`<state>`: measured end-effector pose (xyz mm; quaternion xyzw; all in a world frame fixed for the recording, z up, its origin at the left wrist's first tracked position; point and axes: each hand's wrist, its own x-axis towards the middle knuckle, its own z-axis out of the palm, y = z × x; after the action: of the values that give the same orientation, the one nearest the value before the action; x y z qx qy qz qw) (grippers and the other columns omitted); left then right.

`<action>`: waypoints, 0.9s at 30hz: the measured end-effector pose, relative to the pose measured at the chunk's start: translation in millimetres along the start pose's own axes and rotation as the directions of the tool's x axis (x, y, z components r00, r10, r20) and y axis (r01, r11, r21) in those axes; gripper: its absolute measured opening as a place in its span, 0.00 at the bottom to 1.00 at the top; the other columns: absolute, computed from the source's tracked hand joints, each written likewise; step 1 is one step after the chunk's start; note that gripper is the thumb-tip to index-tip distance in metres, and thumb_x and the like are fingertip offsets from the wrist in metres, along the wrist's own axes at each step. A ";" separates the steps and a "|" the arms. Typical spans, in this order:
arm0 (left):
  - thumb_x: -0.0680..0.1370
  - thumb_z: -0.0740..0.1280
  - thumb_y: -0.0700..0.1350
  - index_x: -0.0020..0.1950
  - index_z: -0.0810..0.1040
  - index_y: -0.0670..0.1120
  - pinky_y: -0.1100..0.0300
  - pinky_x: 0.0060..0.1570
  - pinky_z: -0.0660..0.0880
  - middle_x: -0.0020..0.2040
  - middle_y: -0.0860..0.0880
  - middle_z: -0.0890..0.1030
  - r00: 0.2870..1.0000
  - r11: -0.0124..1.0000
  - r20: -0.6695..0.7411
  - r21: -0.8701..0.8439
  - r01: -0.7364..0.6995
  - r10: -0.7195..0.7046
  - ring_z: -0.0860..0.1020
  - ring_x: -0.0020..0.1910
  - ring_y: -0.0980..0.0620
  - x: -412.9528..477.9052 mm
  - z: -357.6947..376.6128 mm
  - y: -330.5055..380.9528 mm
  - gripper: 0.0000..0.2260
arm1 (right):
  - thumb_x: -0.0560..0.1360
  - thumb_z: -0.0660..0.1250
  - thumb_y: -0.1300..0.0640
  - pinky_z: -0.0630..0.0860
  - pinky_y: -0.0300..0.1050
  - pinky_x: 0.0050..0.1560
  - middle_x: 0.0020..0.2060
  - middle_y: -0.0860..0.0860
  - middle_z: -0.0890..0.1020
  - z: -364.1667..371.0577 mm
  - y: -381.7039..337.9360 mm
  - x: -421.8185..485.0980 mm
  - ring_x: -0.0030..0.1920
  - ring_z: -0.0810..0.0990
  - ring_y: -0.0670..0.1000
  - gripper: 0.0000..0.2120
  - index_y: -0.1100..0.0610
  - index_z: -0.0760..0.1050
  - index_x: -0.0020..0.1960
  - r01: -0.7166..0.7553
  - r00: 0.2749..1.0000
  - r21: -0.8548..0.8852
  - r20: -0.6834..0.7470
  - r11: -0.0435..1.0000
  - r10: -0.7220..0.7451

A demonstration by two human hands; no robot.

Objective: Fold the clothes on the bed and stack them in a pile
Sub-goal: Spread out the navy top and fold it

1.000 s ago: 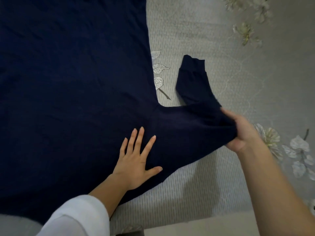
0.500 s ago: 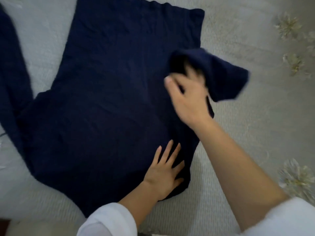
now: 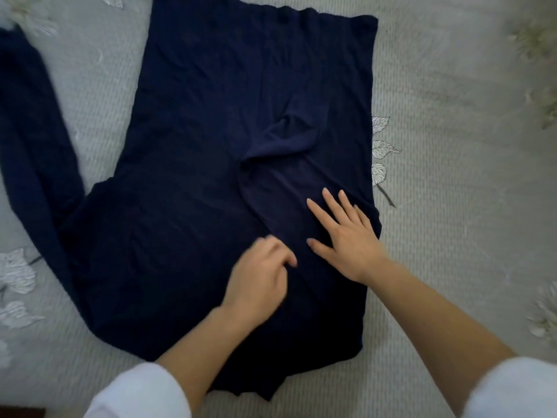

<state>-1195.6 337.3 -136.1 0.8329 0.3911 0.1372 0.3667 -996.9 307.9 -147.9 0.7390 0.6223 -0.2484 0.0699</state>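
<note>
Right grip (image 3: 346,236) flat on navy sweater (image 3: 196,176); left grip (image 3: 259,282) curled, blurred, hold unclear.

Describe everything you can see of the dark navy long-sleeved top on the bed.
The dark navy long-sleeved top looks like soft, wrinkled knit. It lies flat on the pale grey leaf-patterned bed cover, hem away from the camera. One sleeve is folded over the body, bunched at its end; the other sleeve stretches on the bed at the picture's left. The right hand presses flat on the folded sleeve. The left hand, blurred, touches the body with curled fingers; whether it pinches cloth is unclear.
</note>
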 end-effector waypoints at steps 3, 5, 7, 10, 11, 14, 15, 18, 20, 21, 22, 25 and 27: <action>0.72 0.65 0.34 0.51 0.78 0.45 0.52 0.51 0.74 0.52 0.48 0.76 0.966 0.987 -0.221 0.064 0.150 -0.132 0.72 0.53 0.49 57.9 -31.2 -20.0 0.10 | 0.74 0.45 0.29 0.29 0.49 0.72 0.72 0.42 0.27 13.0 -7.2 -1.0 0.73 0.25 0.49 0.37 0.39 0.28 0.73 -0.037 0.999 -0.002 -0.007 0.999 0.037; 0.73 0.66 0.39 0.60 0.76 0.45 0.51 0.59 0.71 0.61 0.47 0.74 0.974 0.977 -0.212 0.173 0.121 -0.083 0.69 0.61 0.47 97.3 -39.0 -27.1 0.15 | 0.72 0.40 0.26 0.25 0.50 0.69 0.70 0.42 0.23 19.3 -10.3 1.0 0.71 0.22 0.49 0.38 0.39 0.24 0.71 -0.060 0.998 -0.007 -0.019 0.998 0.060; 0.75 0.67 0.47 0.69 0.69 0.45 0.50 0.66 0.64 0.72 0.46 0.66 0.995 0.946 -0.094 0.320 0.046 -0.017 0.61 0.71 0.46 130.3 -36.7 -30.2 0.23 | 0.71 0.39 0.25 0.20 0.48 0.67 0.70 0.42 0.22 22.4 -10.6 2.0 0.71 0.21 0.49 0.38 0.39 0.22 0.70 -0.074 0.997 -0.001 -0.036 0.997 0.074; 0.74 0.65 0.59 0.77 0.56 0.46 0.48 0.71 0.56 0.77 0.45 0.55 0.985 0.951 -0.035 0.256 0.173 -0.169 0.53 0.75 0.45 168.7 -25.2 -27.5 0.36 | 0.71 0.38 0.24 0.18 0.47 0.65 0.69 0.43 0.22 23.9 -10.0 2.9 0.70 0.21 0.48 0.38 0.39 0.21 0.70 -0.081 0.996 0.006 -0.029 0.997 0.081; 0.73 0.65 0.61 0.77 0.55 0.46 0.48 0.70 0.58 0.76 0.45 0.56 0.951 0.942 -0.061 0.131 0.308 -0.302 0.54 0.74 0.44 181.2 -24.3 -24.8 0.38 | 0.70 0.37 0.24 0.18 0.48 0.66 0.69 0.43 0.21 24.2 -10.1 3.3 0.70 0.20 0.49 0.38 0.39 0.21 0.69 -0.086 0.996 0.006 -0.024 0.996 0.086; 0.68 0.69 0.65 0.76 0.54 0.48 0.46 0.65 0.65 0.72 0.44 0.62 0.904 0.904 -0.046 0.028 0.427 -0.425 0.63 0.70 0.44 209.4 -25.7 -23.8 0.44 | 0.69 0.36 0.24 0.23 0.51 0.69 0.70 0.43 0.22 23.7 -11.3 3.8 0.70 0.20 0.49 0.38 0.39 0.21 0.70 -0.097 0.995 0.012 -0.016 0.995 0.097; 0.67 0.72 0.65 0.77 0.52 0.50 0.47 0.63 0.68 0.70 0.43 0.63 0.930 0.922 0.014 0.135 0.362 -0.367 0.65 0.68 0.44 214.5 -28.4 -25.1 0.47 | 0.69 0.36 0.24 0.24 0.52 0.69 0.69 0.44 0.21 23.0 -11.7 3.9 0.69 0.20 0.49 0.38 0.39 0.20 0.69 -0.096 0.995 0.010 -0.012 0.995 0.096; 0.68 0.75 0.54 0.75 0.56 0.50 0.55 0.50 0.72 0.62 0.46 0.71 0.950 0.949 0.161 0.214 0.232 -0.269 0.73 0.58 0.46 223.4 -39.7 -27.9 0.41 | 0.69 0.36 0.25 0.25 0.53 0.70 0.70 0.44 0.22 21.0 -12.2 3.6 0.70 0.20 0.50 0.38 0.39 0.20 0.69 -0.094 0.996 0.009 0.000 0.996 0.094; 0.70 0.72 0.47 0.69 0.68 0.48 0.59 0.47 0.72 0.58 0.51 0.75 0.947 0.951 0.103 -0.019 0.307 -0.304 0.75 0.54 0.52 226.9 -48.3 -27.6 0.28 | 0.69 0.36 0.25 0.24 0.52 0.70 0.70 0.44 0.23 20.3 -12.4 3.7 0.70 0.20 0.50 0.38 0.39 0.21 0.69 -0.097 0.995 0.017 0.004 0.995 0.097; 0.70 0.72 0.45 0.66 0.71 0.48 0.59 0.49 0.74 0.59 0.51 0.76 0.929 0.907 0.065 -0.202 0.370 -0.364 0.76 0.53 0.53 229.0 -53.6 -27.3 0.25 | 0.69 0.36 0.25 0.23 0.52 0.69 0.70 0.44 0.23 20.4 -12.5 3.6 0.70 0.20 0.50 0.38 0.39 0.21 0.69 -0.097 0.995 0.016 0.006 0.995 0.097; 0.69 0.72 0.42 0.63 0.73 0.49 0.58 0.50 0.77 0.59 0.49 0.76 0.900 0.816 0.045 -0.405 0.413 -0.433 0.77 0.53 0.53 231.1 -59.6 -27.5 0.23 | 0.69 0.36 0.25 0.22 0.51 0.68 0.70 0.44 0.22 20.5 -12.3 3.4 0.70 0.21 0.50 0.38 0.39 0.21 0.69 -0.097 0.995 0.015 0.006 0.995 0.097; 0.69 0.69 0.33 0.58 0.73 0.48 0.49 0.54 0.79 0.57 0.43 0.79 0.785 0.385 0.034 -0.858 0.340 -0.618 0.80 0.51 0.48 238.6 -82.1 -40.4 0.20 | 0.69 0.36 0.24 0.19 0.49 0.66 0.69 0.43 0.21 20.9 -12.4 4.1 0.70 0.21 0.49 0.38 0.39 0.21 0.70 -0.105 0.994 0.003 0.012 0.994 0.105; 0.71 0.67 0.32 0.59 0.74 0.46 0.46 0.56 0.78 0.58 0.43 0.79 0.690 0.191 0.077 -0.934 0.304 -0.719 0.79 0.56 0.45 240.9 -97.1 -57.0 0.19 | 0.69 0.35 0.24 0.19 0.49 0.66 0.69 0.43 0.21 21.2 -12.8 4.8 0.70 0.21 0.49 0.39 0.39 0.21 0.70 -0.111 0.994 0.001 0.013 0.994 0.111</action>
<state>-1118.9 591.6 -123.7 0.2649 0.5749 0.3481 0.6915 -1014.6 306.2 -165.8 0.7709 0.5797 -0.2492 0.0870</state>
